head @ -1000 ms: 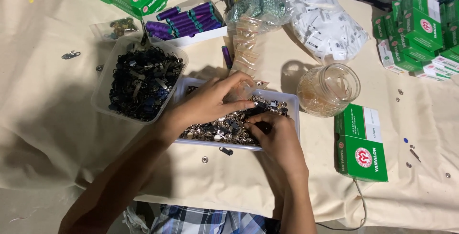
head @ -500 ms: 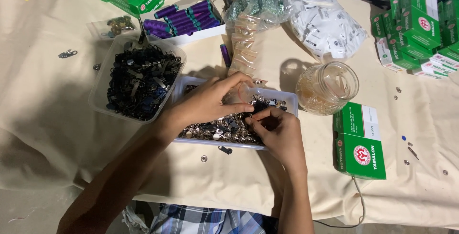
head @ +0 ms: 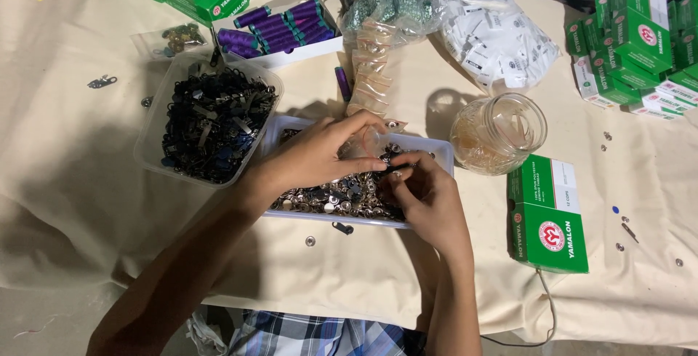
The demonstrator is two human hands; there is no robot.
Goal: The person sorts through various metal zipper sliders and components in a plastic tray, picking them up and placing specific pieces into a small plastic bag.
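A shallow white tray [head: 436, 151] full of small silver and dark metal snap buttons [head: 331, 200] lies in front of me on a cream cloth. Over it, my left hand [head: 320, 154] pinches a small clear plastic bag [head: 371, 141] by its mouth. My right hand [head: 425, 196] pinches a small dark button at the bag's opening, fingertips touching those of the left hand.
A clear tub of black metal clips [head: 211, 120] sits left of the tray. A glass jar [head: 502, 134] stands to its right, beside a green box [head: 552, 214]. Purple thread spools [head: 280, 27], bagged white pieces [head: 498, 25] and stacked green boxes [head: 640, 43] lie behind.
My right hand has risen from the heap of buttons toward the left hand's fingertips at the little bag. The left hand has stayed in place.
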